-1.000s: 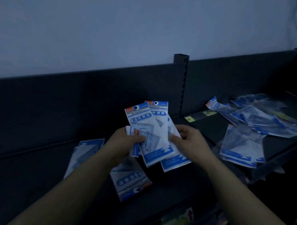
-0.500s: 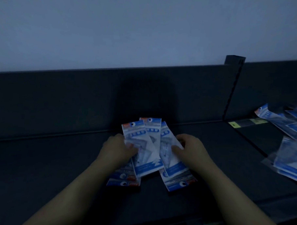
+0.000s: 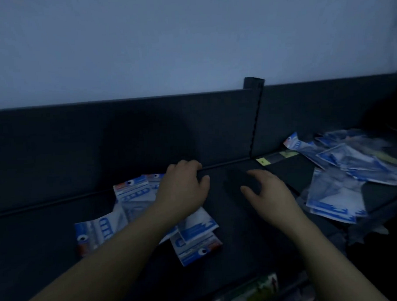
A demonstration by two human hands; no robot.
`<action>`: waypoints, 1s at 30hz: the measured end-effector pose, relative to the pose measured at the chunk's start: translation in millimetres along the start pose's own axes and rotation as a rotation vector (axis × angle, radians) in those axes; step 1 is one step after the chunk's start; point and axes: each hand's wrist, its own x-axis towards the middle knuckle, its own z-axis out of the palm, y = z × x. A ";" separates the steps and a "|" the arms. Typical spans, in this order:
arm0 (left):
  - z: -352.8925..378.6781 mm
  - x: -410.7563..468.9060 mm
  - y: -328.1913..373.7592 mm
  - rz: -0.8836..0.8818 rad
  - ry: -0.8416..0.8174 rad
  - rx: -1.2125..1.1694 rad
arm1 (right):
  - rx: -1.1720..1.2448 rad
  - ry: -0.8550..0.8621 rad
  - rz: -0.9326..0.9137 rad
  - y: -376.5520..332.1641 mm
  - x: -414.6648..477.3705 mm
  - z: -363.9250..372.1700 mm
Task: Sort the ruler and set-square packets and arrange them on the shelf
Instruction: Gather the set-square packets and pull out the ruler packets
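**A:** What is seen at the left?

**B:** A dark shelf is seen, closed behind by a dark back panel under a pale wall. A cluster of packets, printed blue and white, is laid flat on the shelf left of the middle. They are overlapped and fanned at differing angles. One is placed nearest the front edge, with its header card turned toward the viewer.

**A:** And how is the left hand held?

**B:** The left hand is held over the right part of that cluster, and the packets are crossed from above by its forearm. Its fingers are bent loosely downward near the foot of the back panel, and nothing is seen to be grasped. Whether the packets are touched by the palm cannot be told.

**A:** What is found further right?

**B:** The right hand is held above a bare stretch of the shelf, apart from the left hand. Its fingers are spread and relaxed, with nothing held. Behind it an upright post is set where the back panel is joined to the next one. A yellow label is fixed near the post's foot.

**A:** And at the far right?

**B:** A loose heap of packets is spread over the neighbouring section, well apart from the cluster. Several are overlapped and tilted, and the print is too blurred to be read. Below the front edge a greenish item is glimpsed, too dim to be identified.
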 end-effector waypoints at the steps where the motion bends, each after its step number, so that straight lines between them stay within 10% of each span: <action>1: 6.6 5.2 10.3 0.019 -0.020 -0.033 | -0.019 0.017 0.031 11.5 -2.0 -8.4; 16: 140.3 81.2 186.0 0.056 -0.512 -0.309 | -0.092 0.019 0.463 179.5 -18.9 -100.0; 30: 179.9 146.0 188.5 -0.183 -0.624 -0.336 | -0.122 -0.211 0.265 239.4 11.5 -112.5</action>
